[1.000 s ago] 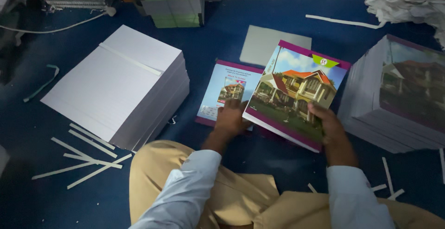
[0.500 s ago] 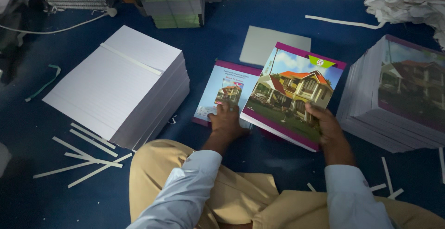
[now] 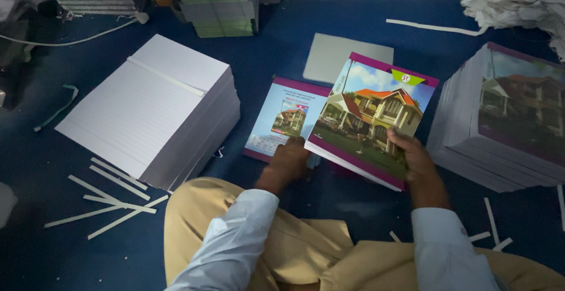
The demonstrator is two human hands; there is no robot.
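On the blue floor covering [image 3: 329,20], between the knees of a seated person in tan trousers [image 3: 276,244] and pale shirt sleeves, lies a notebook cover sheet [image 3: 288,117]: purple border, small house picture, opened flat. Over its right half a thin notebook [image 3: 374,117] with a big house picture and purple edge is held tilted, near edge raised.

- Right hand [image 3: 415,158]: fingers closed on the notebook's lower right edge, thumb on top of the cover.
- Left hand [image 3: 288,161]: fingers curled down at the notebook's lower left corner, pressing where it meets the flat cover sheet. Whether it pinches the pages or only steadies them, cannot tell.

Risks, as judged:
- Notebook held only at 2 near points; the loose pages could fan or slide out of line with the cover.
- Flat cover sheet is light; a drag of the left hand could skew it or crease the fold.
- Paper offcut strips [image 3: 112,200] lie close by and could get trapped underneath.

Surroundings:
- Stack of ruled white sheets [image 3: 150,105] to the left, banded with 1 white strip.
- Stack of covered notebooks [image 3: 506,120] to the right.
- Grey board [image 3: 344,55] beyond the work.
- Green-edged stacks [image 3: 218,2] and more piled paper at the far side; white cloth heap [image 3: 524,2] at far right.
- Dim light, shadows heavy at left.
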